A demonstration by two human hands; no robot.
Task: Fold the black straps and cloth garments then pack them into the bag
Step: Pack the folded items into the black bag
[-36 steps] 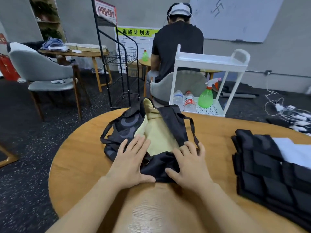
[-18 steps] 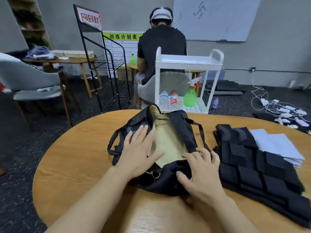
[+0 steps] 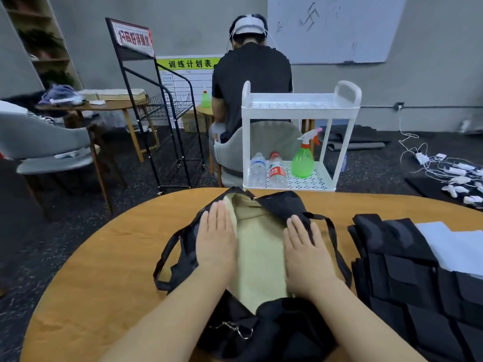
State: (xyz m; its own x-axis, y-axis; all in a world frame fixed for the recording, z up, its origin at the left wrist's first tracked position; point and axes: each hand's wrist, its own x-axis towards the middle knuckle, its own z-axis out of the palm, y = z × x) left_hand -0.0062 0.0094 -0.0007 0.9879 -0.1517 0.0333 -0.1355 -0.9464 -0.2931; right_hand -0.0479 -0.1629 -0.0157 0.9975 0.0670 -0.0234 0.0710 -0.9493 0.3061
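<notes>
Both hands flat on the open bag — packing hardly begun.

The bag (image 3: 277, 210) lies at the table's (image 3: 104, 270) centre, mouth spread to show its tan lining and, as far as shows, nothing inside. The left hand (image 3: 215, 239) presses the 9 o'clock flap, the right hand (image 3: 303, 246) the 3 o'clock one; the fingers of both are straight and together, gripping nothing. At 3 o'clock, just beside the bag, the black straps (image 3: 407, 270) sit stacked — apparently folded — with a pale cloth (image 3: 452, 246) beyond them. Judging by this, folding is largely done; loading everything into the bag remains.
</notes>
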